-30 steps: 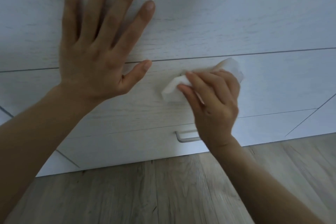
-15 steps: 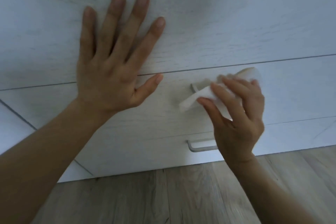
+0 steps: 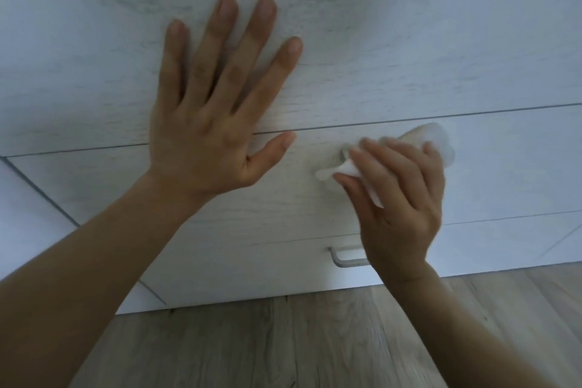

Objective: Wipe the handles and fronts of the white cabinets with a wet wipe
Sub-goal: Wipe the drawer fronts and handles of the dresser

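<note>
White wood-grain cabinet fronts (image 3: 409,41) stand above grey plank floor (image 3: 315,343). Left hand (image 3: 201,123) presses flat, fingers spread; right hand (image 3: 400,198), fingers curled, grips crumpled white wet wipe (image 3: 441,142), long axis left-right, centre right.

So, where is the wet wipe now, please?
Head view, right of centre: wet wipe gripped by the right hand on the drawer front, above a handle.

**Free room & what blocks**

My left hand (image 3: 201,123) lies flat over the top front (image 3: 409,41) & the seam, blocking the left side. Btwn its thumb & my right hand (image 3: 400,198), which grips the wipe (image 3: 441,142), there's a gap of bare drawer front (image 3: 302,161). Wide bare front to the right. Lower handle (image 3: 351,263) sticks out just below my right wrist, w/ the floor (image 3: 315,340) beneath.
</note>
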{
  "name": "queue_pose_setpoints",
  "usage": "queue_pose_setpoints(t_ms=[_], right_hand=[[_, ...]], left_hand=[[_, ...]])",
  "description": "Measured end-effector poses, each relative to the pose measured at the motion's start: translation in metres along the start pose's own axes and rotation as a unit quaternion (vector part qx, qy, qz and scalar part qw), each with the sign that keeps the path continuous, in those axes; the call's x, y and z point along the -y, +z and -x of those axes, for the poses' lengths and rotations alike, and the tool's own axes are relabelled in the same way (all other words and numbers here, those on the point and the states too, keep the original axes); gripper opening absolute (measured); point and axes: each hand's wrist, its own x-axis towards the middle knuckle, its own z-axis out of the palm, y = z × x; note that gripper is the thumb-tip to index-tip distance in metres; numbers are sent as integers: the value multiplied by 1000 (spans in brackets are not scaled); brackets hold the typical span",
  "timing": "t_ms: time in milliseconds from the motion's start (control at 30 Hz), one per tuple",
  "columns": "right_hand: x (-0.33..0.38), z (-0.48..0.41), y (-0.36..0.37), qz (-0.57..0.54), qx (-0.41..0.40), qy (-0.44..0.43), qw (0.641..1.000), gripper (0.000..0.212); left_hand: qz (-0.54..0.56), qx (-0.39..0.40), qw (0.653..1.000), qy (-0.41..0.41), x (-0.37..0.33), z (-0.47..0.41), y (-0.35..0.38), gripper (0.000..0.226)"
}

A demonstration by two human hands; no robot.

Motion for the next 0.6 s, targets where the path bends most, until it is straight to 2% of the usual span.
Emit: queue_pose_setpoints(t_ms=[100, 233, 433, 600], right_hand=[[-1, -4, 2, -25, 7, -33, 999, 16], [-27, -1, -26, -13, 11, 1, 1000, 20], [-6, -3, -3, -24, 25, -48, 998, 20], [-32, 2, -29, 2, 24, -21, 999, 28]], left_hand=[[2, -2, 1000, 3, 0, 0, -1, 68], [-7, -10, 1000, -1, 0, 1, 1, 67], [-11, -17, 1000, 6, 3, 1, 1, 69], [-12, -20, 1000, 0, 1, 1, 3, 68]])
